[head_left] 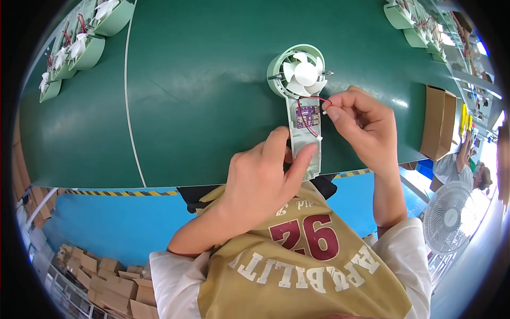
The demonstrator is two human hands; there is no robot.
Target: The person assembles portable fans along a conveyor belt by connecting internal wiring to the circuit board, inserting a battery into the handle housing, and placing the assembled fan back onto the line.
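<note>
A pale green handheld fan housing [307,151] lies on the table in front of me, its back half off. In its round head sits a white fan blade [305,74]; a small purple circuit board [307,117] shows in the handle. My left hand [268,173] grips the handle's lower part between thumb and fingers. At the handle's upper right, my right hand [361,119] pinches the end of a red and black wire [321,98] coming from the head. A second wire with a white plug [319,138] lies loose across the board.
Rows of similar fan housings stand at the far left [87,50] and far right [414,34] of the green table [202,95]. An open cardboard box [439,122] is at the right edge. Beyond it are a standing fan [449,218] and another person [451,167]. Cartons [109,287] lie on the floor.
</note>
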